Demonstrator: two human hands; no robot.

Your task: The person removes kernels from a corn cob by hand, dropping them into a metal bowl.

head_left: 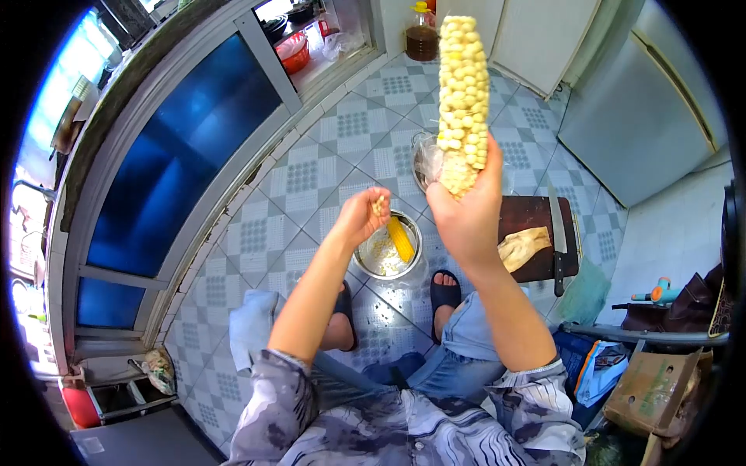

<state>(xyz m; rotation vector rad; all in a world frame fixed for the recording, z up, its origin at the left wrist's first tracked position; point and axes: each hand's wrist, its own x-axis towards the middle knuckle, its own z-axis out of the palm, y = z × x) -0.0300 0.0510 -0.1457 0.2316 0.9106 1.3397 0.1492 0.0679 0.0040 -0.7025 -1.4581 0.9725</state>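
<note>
Gripping pale corn cob (464, 85) in R hand (470, 217), closed firmly abt its base; holding it near-upright, above + to R of steel bowl (388, 275). Can see lower end partly stripped, kernels in full rows higher up. Curling L hand (362, 217) w/ fingers bent round a few loose kernels (378, 206), just above bowl's far-L rim; can't tell exact no. or how tight. Can see yellow cob (400, 239) inside bowl, leaning on its R side, w/ kernel bits scattered on bottom. Wearing dark slippers (445, 289), one on each near side of bowl. Can also see, to R of bowl, dark chopping board (524, 213) w/ knife (558, 233) + crumpled pale piece (524, 248), material unclear. Can spot clear plastic bag (427, 159) beyond bowl, + jug (421, 40) of dark liquid much farther back.
</note>
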